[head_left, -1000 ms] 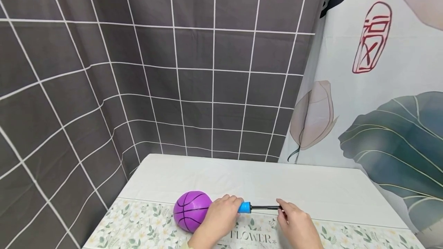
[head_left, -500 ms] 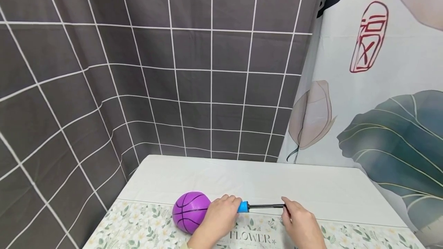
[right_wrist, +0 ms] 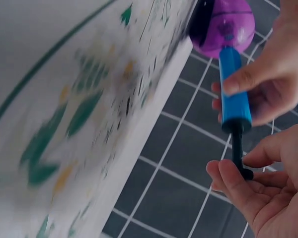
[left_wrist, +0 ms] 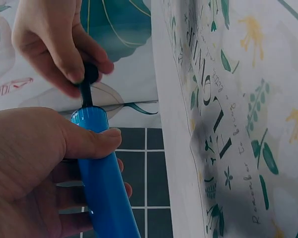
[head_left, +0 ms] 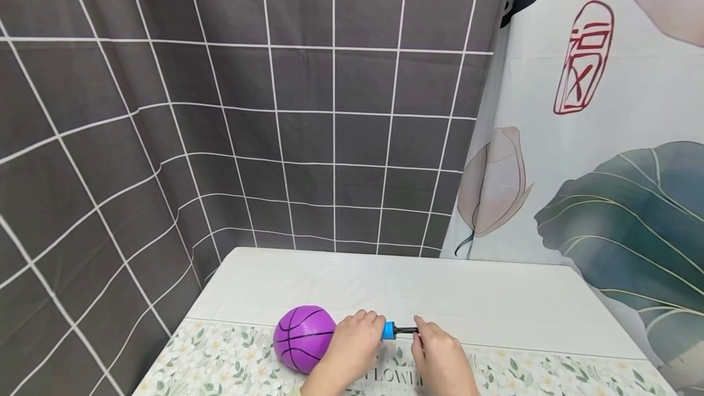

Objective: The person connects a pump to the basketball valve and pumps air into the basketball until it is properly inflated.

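The pump barrel (left_wrist: pixel 105 191) I grip looks like smooth, glossy plastic, the ball (head_left: pixel 302 335) like shiny rubber or vinyl; I see matt, softly rippled cloth in the gridded curtain (head_left: pixel 308 78).

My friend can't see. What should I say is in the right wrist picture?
The left hand grips a blue pump while the right hand holds its black handle. A purple ball is at the pump's far end.
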A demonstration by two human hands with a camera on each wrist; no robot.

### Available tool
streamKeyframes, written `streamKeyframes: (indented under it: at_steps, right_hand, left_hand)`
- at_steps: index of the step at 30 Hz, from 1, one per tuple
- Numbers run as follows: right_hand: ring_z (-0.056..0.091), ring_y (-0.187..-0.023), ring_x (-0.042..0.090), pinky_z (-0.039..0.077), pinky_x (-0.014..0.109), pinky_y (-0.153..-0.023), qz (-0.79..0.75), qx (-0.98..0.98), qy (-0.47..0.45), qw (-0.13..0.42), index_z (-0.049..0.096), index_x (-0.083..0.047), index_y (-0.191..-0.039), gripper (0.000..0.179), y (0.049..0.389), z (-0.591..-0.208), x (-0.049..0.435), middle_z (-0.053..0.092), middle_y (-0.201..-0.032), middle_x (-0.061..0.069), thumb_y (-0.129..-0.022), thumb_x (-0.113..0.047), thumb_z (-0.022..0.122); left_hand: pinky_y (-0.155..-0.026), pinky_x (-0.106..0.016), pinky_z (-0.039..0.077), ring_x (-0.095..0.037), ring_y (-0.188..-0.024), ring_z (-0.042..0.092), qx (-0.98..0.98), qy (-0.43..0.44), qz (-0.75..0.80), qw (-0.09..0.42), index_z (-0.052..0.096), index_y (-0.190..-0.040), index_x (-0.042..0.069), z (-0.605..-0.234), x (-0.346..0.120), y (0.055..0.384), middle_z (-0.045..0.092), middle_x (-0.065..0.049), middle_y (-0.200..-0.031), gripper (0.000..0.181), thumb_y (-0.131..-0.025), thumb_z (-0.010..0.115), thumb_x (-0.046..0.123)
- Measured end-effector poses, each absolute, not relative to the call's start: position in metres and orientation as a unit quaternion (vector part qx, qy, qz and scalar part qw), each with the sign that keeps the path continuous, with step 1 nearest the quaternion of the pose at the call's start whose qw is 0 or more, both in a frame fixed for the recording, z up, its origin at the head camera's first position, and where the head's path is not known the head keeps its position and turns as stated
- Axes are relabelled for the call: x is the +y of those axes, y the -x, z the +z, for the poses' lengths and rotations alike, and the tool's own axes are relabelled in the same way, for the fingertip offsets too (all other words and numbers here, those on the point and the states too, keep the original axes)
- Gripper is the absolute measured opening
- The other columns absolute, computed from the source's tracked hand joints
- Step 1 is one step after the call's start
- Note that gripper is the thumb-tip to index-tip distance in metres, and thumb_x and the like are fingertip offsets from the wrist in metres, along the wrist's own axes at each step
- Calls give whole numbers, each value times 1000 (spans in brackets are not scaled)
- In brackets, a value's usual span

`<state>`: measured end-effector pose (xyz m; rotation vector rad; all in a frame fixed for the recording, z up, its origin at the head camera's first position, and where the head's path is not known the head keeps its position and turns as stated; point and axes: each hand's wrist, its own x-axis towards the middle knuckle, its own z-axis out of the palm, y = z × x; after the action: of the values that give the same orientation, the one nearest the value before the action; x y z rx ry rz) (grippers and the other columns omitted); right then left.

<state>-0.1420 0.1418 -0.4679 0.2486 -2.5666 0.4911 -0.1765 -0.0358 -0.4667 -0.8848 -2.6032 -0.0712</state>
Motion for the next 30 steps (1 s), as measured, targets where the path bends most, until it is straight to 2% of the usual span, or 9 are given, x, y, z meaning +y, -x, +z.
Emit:
streamKeyframes:
  at_steps: [8, 14, 17, 25, 30]
  right_hand:
    - [74, -78, 22, 61, 34, -66, 190, -952, -106, 215, 72, 2, -113, 29, 142, -469, 129, 74, -90, 7, -86, -6, 76]
    - [67, -68, 7, 55, 21, -58, 216, -946, -100, 219, 74, -1, -111, 27, 143, -467, 137, 74, -87, 4, -85, -4, 76]
    - [62, -64, 3, 52, 19, -55, 214, -943, -103, 231, 74, -1, -110, 27, 143, -466, 144, 73, -84, 2, -83, -2, 77]
    - [65, -66, 9, 54, 26, -56, 198, -936, -91, 276, 75, 1, -110, 28, 142, -461, 175, 75, -88, 6, -82, 2, 75]
    - [68, -70, 15, 56, 33, -60, 191, -946, -70, 254, 73, 2, -113, 28, 141, -457, 191, 75, -92, 9, -84, 0, 72]
  left_hand:
    - [-61, -23, 50, -11, -76, 60, -923, 322, -27, 209, 72, -102, 13, -472, -34, 178, 67, 4, -87, 25, -80, 82, 18]
    - [-70, -23, 53, -9, -83, 62, -931, 317, -57, 173, 71, -108, 16, -468, -40, 179, 70, 6, -95, 29, -82, 82, 19]
    - [-73, -23, 53, -8, -86, 62, -934, 310, -72, 160, 70, -111, 18, -466, -43, 180, 70, 8, -97, 34, -80, 84, 21]
    - [-76, -24, 53, -9, -90, 62, -939, 300, -73, 150, 69, -116, 17, -463, -46, 180, 70, 7, -102, 37, -82, 81, 21]
    - [-76, -24, 53, -10, -90, 62, -939, 299, -73, 151, 69, -117, 17, -465, -47, 179, 71, 6, -102, 36, -83, 81, 22]
